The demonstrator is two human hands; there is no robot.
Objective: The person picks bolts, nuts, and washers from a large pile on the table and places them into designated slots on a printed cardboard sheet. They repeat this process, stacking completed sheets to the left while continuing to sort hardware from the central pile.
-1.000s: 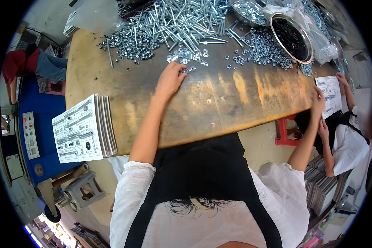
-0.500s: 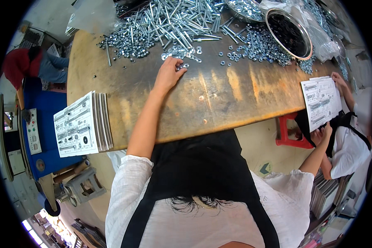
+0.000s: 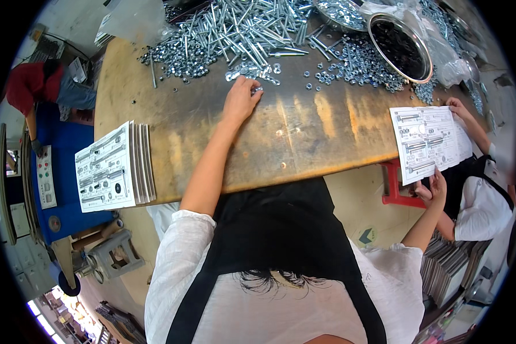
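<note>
My left hand (image 3: pixel 242 101) rests on the worktable with curled fingers closed over a few small metal washers (image 3: pixel 258 89). Just beyond the fingertips lies a loose cluster of flat washers (image 3: pixel 251 73). Out to the right, my right hand (image 3: pixel 437 184) grips the lower edge of a printed sheet (image 3: pixel 421 140) bearing drawings of bolts and fittings. A co-worker's hand (image 3: pixel 458 109) holds that same sheet by its upper right corner. The co-worker's other hand (image 3: pixel 423 192) is close beside mine, partly hidden.
Long bolts (image 3: pixel 252 28) are heaped at the table's far side, flanked by piles of nuts (image 3: pixel 186 60). A steel bowl (image 3: pixel 429 74) of black parts stands far right. Stacked printed sheets (image 3: pixel 106 172) overhang the left edge. A red stool (image 3: pixel 393 186) and another person (image 3: pixel 34 89) are nearby.
The printed sheet has moved left and turned, with my right hand shifting left and up along with it. My left hand has moved slightly right, its fingers curling further over the washers.
</note>
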